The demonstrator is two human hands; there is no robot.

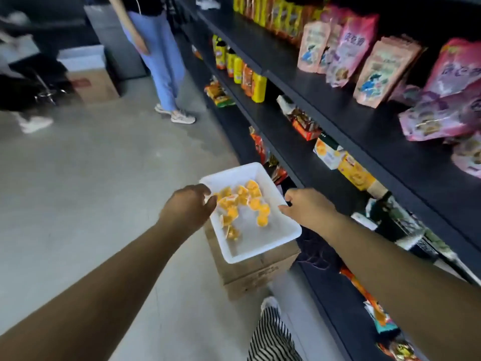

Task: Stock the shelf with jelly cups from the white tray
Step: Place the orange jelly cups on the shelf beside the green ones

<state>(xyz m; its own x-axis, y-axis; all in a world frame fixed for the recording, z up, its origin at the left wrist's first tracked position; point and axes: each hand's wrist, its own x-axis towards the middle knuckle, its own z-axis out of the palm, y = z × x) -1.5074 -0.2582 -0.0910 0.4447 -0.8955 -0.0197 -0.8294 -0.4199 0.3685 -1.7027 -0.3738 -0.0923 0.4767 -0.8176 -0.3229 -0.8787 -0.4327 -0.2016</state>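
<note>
A white tray lies on a cardboard box on the floor beside the dark shelf unit. Several orange jelly cups lie loose in the tray's far half. My left hand is at the tray's left rim, its fingers curled over the edge close to the cups. At the right rim, my right hand has its thumb on the edge and its fingers curled round it. Motion blur hides the fingertips.
The shelves hold pink snack bags, yellow and orange bottles and boxed biscuits. A person in blue trousers stands in the aisle ahead. More boxes sit at the far left. My striped trouser leg is below.
</note>
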